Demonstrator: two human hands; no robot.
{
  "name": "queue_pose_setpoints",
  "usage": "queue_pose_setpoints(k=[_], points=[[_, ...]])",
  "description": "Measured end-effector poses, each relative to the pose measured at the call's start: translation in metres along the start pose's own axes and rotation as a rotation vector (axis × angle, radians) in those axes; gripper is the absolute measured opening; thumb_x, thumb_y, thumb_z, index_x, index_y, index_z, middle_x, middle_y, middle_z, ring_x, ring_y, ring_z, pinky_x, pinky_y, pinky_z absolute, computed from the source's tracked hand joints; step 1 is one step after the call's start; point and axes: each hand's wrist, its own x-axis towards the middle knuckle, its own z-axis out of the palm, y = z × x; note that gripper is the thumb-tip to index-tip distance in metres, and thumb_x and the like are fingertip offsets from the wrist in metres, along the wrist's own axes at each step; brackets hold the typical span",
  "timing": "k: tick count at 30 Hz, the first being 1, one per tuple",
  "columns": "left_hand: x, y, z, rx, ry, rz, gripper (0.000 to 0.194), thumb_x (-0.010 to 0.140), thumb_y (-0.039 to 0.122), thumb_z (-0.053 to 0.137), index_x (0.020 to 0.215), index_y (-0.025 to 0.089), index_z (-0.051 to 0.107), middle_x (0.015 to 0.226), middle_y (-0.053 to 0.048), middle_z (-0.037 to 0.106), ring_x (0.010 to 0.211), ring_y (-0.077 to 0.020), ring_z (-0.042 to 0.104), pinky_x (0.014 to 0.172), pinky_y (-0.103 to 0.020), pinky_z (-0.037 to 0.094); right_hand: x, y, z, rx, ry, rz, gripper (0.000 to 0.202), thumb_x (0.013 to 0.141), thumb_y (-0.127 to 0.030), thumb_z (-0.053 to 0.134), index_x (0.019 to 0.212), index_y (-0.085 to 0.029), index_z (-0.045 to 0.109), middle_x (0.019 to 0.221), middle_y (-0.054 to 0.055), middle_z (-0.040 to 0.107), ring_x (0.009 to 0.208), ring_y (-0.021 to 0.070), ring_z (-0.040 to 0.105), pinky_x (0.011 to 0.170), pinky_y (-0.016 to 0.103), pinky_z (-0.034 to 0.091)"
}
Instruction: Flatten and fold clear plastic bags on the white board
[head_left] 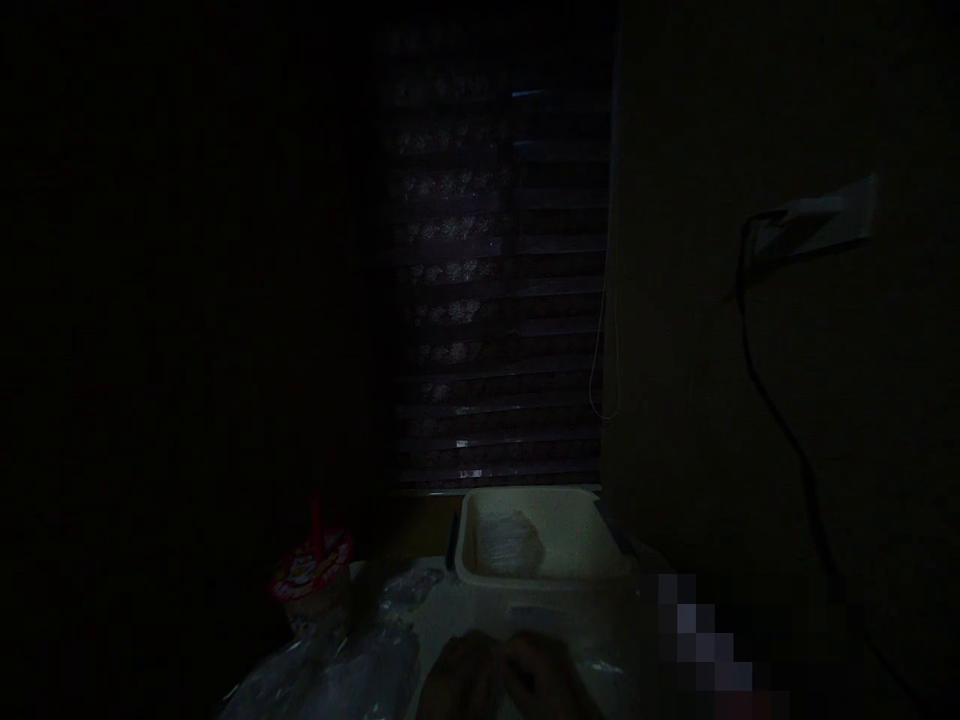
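Note:
Very little light falls on the scene. At the bottom middle of the head view, my left hand and my right hand are close together over a pale surface. Their fingers look curled inward and closed; anything between them is hidden by the hands and the dark. Just beyond them stands a cream plastic tub with a crumpled, translucent whitish item inside. Left of my left hand lies clear crinkled plastic.
A cup with a red patterned lid and a red straw stands at left. Behind the tub hangs a striped window blind with a looped cord. A black cable runs down from a wall outlet at right.

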Motion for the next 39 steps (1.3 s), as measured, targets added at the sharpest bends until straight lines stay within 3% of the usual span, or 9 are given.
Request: queue_pose_setpoints(k=[7,13,18,26,33,39], points=[[-0.003,-0.007,0.005,0.101,0.074,0.063,0.024,0.074,0.029,0.042,0.086,0.019,0.060,0.083,-0.006,0.064,0.076,-0.0155,0.059,0.070,-0.023,0.047,-0.001,0.003,-0.001,0.001,0.091,0.040,0.021,0.073,-0.028,0.042,0.064,-0.017,0.057,0.060,0.000,0.057,0.055,0.0085,0.048,0.054,0.017,0.036],[-0.004,-0.007,0.002,0.168,0.060,0.010,0.025,0.072,0.019,0.041,0.090,0.016,0.059,0.086,-0.008,0.063,0.079,-0.0164,0.058,0.072,-0.026,0.046,0.001,0.008,0.003,0.048,0.198,0.100,0.029,0.074,-0.035,0.040,0.058,-0.016,0.055,0.054,0.001,0.055,0.052,0.0090,0.047,0.051,0.017,0.038],[-0.004,-0.012,0.003,0.184,0.096,0.079,0.023,0.069,0.019,0.046,0.088,0.016,0.059,0.084,-0.007,0.064,0.075,-0.0174,0.059,0.068,-0.027,0.048,0.000,0.001,-0.004,0.103,0.291,0.096,0.032,0.073,-0.039,0.041,0.057,-0.016,0.055,0.052,0.002,0.056,0.050,0.0104,0.049,0.049,0.018,0.040],[-0.007,-0.017,0.007,0.105,0.260,0.096,0.025,0.075,0.025,0.042,0.090,0.015,0.059,0.084,-0.009,0.064,0.077,-0.0168,0.060,0.068,-0.026,0.049,-0.006,0.000,-0.003,0.220,0.377,0.087,0.031,0.069,-0.045,0.048,0.078,-0.018,0.062,0.072,0.006,0.063,0.061,0.0131,0.055,0.054,0.019,0.044],[-0.006,-0.007,-0.004,-0.022,0.251,-0.029,0.030,0.080,0.027,0.034,0.093,0.017,0.059,0.091,-0.009,0.062,0.086,-0.0155,0.057,0.076,-0.024,0.046,-0.001,-0.002,-0.003,0.131,0.199,0.058,0.033,0.072,-0.041,0.043,0.058,-0.016,0.058,0.052,0.001,0.054,0.048,0.0083,0.046,0.047,0.016,0.038],[-0.005,-0.008,-0.002,0.094,0.167,-0.050,0.029,0.066,0.032,0.054,0.088,0.015,0.061,0.083,-0.010,0.064,0.075,-0.0210,0.060,0.067,-0.031,0.049,-0.001,-0.012,-0.010,0.125,0.213,0.042,0.029,0.074,-0.034,0.041,0.057,-0.016,0.054,0.053,0.001,0.054,0.050,0.0091,0.047,0.048,0.016,0.037]])
